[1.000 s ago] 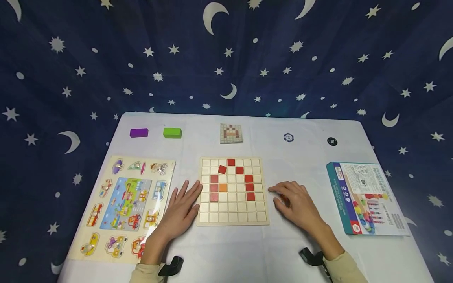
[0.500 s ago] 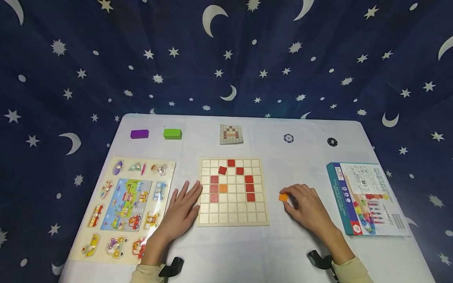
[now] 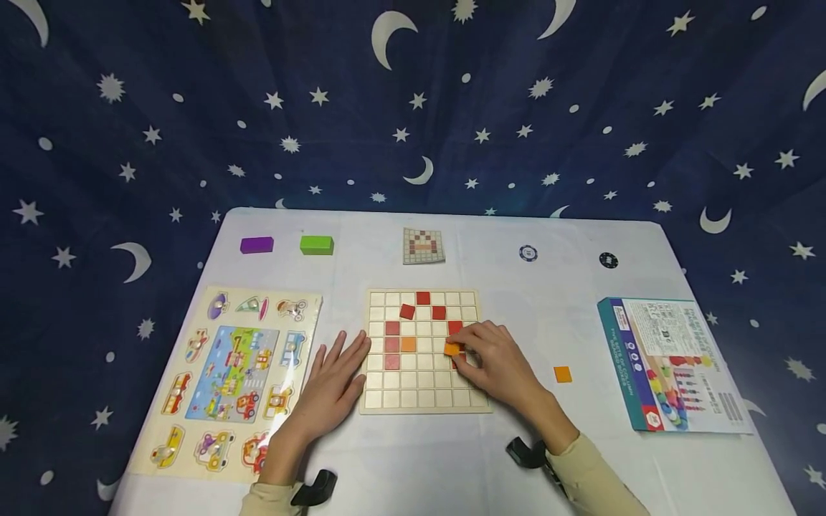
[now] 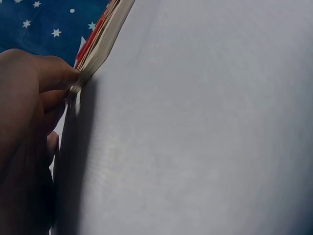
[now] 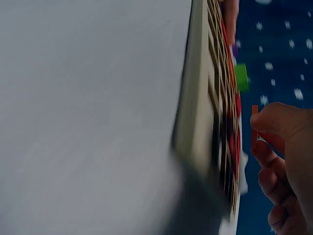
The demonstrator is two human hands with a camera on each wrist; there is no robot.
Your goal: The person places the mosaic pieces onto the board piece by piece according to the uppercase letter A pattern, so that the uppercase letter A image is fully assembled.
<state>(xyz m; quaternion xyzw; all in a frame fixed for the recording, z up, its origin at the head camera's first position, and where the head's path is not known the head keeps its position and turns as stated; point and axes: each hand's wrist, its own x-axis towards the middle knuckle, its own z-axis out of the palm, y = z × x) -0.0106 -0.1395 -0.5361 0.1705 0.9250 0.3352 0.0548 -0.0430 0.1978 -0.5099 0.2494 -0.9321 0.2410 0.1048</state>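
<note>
A wooden grid board (image 3: 426,398) lies mid-table with several red tiles (image 3: 422,297) in its squares and one orange tile (image 3: 408,345) left of centre. My right hand (image 3: 500,362) pinches another orange tile (image 3: 451,349) over the board's right columns, partly covering the red tiles there. In the right wrist view the pinched orange tile (image 5: 254,128) stands edge-on between thumb and finger, above the board. My left hand (image 3: 332,387) lies with straight fingers, fingertips at the board's left edge; the left wrist view shows its fingers (image 4: 61,73) against that edge.
A loose orange tile (image 3: 563,374) lies right of the board. A picture puzzle (image 3: 226,459) is at left, a boxed set (image 3: 674,365) at right. Along the back are purple (image 3: 257,245) and green (image 3: 317,246) blocks, a pattern card (image 3: 423,246), and blue (image 3: 528,253) and black (image 3: 609,260) chips.
My right hand has moved left from beside the board to over its right columns, carrying an orange tile. One orange tile now shows on the table where that hand was. My left hand stays put.
</note>
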